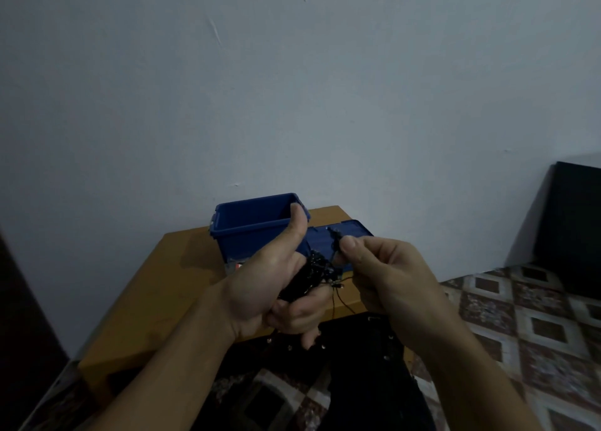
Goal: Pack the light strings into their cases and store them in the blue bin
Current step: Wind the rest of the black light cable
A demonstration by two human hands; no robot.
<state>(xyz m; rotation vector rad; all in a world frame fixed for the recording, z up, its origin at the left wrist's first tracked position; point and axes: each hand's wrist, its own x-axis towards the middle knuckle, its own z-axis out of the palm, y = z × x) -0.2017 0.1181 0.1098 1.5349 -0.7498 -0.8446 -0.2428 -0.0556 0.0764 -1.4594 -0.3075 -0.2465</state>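
A: Head cam view, quick rundown pls. Where's the light string?

B: Up in the air, btwn both hands, in front of the blue bin. It's a black tangled bundle, sitting in the left hand.

A: Grip?

B: Left hand's fingers are curled up from below round the bundle, and the thumb sticks straight up, off it. The right hand pinches a thin bit of wire btwn thumb and forefinger, just beside the bundle, w/ the other fingers folded in. One loose strand hangs down below the hands.

A: And the bin?

B: Upright, open at the top, on a brown box-like surface right against the pale wall. Can't see whether anything's inside. A flat blue lid lies to its right on the same surface, partly hidden by the hands. Touching the bin or not, can't tell.

A: Any cases?

B: Something black lies low down, under the forearms, w/ a few small pale dots on it. Too dark to say what it is.

A: Anything else?

B: A patterned floor w/ diamond shapes, and a black panel leaning at the wall on the far right, well apart from the bin.
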